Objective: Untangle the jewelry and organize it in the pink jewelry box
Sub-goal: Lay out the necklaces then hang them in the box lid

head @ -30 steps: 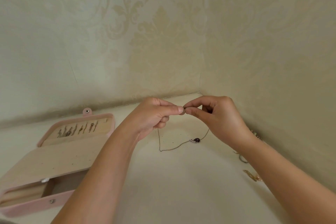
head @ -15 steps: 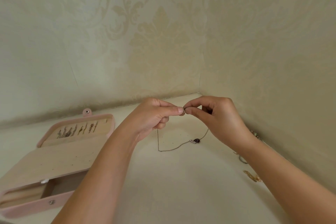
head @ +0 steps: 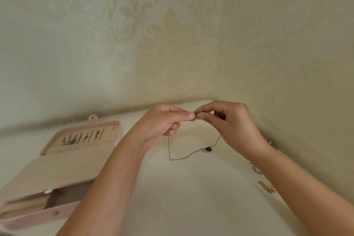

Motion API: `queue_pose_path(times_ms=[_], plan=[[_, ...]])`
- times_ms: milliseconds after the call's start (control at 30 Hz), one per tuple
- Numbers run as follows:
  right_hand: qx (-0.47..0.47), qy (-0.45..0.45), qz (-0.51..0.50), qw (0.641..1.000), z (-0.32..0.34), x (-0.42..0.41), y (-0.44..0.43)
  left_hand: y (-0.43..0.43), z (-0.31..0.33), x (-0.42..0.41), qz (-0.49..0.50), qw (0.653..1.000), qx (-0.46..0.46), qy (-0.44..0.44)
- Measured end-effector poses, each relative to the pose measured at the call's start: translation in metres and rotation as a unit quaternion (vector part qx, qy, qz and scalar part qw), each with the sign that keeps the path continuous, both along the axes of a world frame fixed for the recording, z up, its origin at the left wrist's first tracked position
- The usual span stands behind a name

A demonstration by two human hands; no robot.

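A thin chain necklace with a dark pendant hangs in a loop from both hands down to the white surface. My left hand and my right hand meet fingertip to fingertip, each pinching one end of the chain at its clasp. The pink jewelry box lies open at the left, a beige inner flap raised over its tray, with several pieces hung in a row inside its lid.
More loose jewelry lies at the right, partly hidden by my right forearm: a ring and a gold piece. Patterned walls close the corner behind and to the right.
Both hands keep pinching the clasp at the same spot. The hanging chain and pendant have barely shifted.
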State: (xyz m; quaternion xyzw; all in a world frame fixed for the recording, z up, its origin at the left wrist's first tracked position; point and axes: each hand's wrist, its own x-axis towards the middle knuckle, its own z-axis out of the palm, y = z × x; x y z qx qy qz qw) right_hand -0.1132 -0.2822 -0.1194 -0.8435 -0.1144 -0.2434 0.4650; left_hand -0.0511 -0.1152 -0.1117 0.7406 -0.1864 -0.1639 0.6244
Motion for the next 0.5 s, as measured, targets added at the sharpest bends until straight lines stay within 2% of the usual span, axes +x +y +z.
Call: queue_pose_path(times_ms=[133, 500], plan=[[0.036, 0.018, 0.017, 0.999, 0.002, 0.000, -0.001, 0.002, 0.003, -0.003, -0.019, 1.000, -0.004, 0.007], [-0.024, -0.022, 0.033, 0.999, 0.009, -0.008, 0.002, 0.014, 0.011, -0.004, -0.063, 0.998, -0.028, 0.005]])
